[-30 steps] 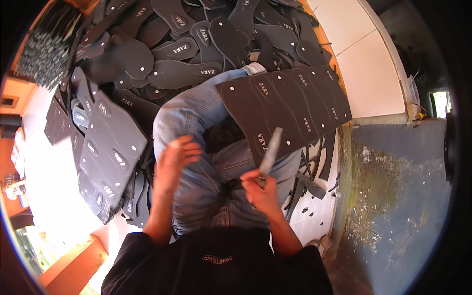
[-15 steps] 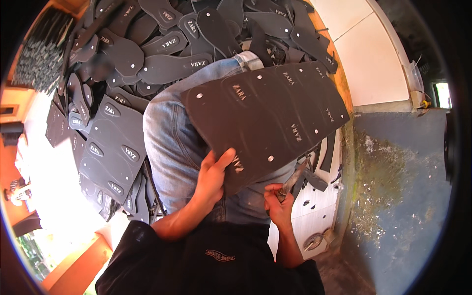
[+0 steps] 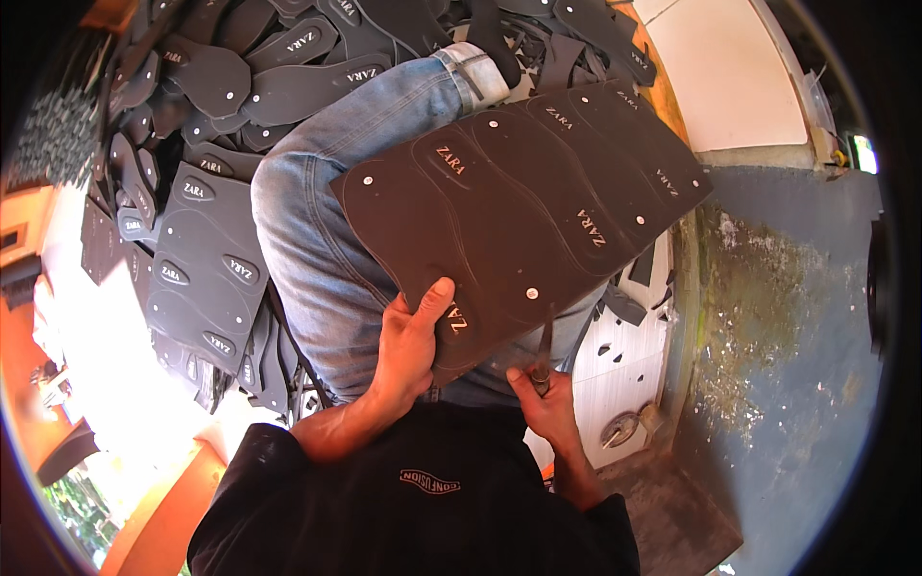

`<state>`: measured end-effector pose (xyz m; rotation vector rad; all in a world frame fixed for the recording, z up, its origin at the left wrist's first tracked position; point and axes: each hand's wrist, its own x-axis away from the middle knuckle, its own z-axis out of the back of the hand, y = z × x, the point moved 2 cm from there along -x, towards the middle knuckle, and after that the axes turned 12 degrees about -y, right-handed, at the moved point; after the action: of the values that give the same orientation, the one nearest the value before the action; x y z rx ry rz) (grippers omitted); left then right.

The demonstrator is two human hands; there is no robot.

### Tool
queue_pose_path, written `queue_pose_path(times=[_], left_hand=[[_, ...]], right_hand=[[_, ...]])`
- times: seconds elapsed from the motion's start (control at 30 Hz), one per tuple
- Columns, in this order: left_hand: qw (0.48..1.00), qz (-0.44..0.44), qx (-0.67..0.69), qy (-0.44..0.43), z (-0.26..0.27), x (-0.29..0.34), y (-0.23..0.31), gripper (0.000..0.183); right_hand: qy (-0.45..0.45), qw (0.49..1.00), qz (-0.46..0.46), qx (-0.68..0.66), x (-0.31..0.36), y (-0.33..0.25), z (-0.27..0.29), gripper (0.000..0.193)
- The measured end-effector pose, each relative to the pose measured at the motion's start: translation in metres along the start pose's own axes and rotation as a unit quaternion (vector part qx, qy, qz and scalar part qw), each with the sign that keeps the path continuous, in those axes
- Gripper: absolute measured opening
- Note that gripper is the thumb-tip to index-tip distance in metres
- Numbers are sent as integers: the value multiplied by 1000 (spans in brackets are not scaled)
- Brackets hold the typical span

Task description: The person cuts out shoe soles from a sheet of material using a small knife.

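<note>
A dark sheet of sole material, marked with curved insole outlines, pale lettering and round white dots, lies tilted across my jeans-clad lap. My left hand grips its near left corner, thumb on top and fingers hidden underneath. In my right hand is a knife, held by its handle with the narrow blade pointing away from me. The blade tip is at the sheet's near edge; whether it touches cannot be made out.
Many cut dark insoles are heaped beyond my knee. Another uncut sheet rests to the left. Small dark scraps and a round metal object lie on pale tiles at the right, beside a stained blue-grey floor.
The knife has swung left and more upright, its tip now at the sheet's near edge. The sheet has turned slightly and its far right end reaches further right. My view has shifted.
</note>
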<state>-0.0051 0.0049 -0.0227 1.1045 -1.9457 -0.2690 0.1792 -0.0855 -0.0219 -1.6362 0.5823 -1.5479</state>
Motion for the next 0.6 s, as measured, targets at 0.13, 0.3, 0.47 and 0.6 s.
queue_pose_path(times=[0.13, 0.3, 0.47, 0.6], left_hand=[[1000, 10, -7, -3, 3, -6, 0, 31], [999, 30, -15, -10, 4, -7, 8, 33], [999, -15, -39, -6, -2, 2, 6, 35], [998, 4, -67, 8, -2, -2, 11, 36]], right_hand=[[1, 998, -19, 63, 13, 8, 4, 33], [1, 992, -18, 128, 16, 11, -5, 34], [4, 990, -34, 138, 15, 6, -7, 35], [-1, 988, -45, 146, 14, 5, -8, 35]])
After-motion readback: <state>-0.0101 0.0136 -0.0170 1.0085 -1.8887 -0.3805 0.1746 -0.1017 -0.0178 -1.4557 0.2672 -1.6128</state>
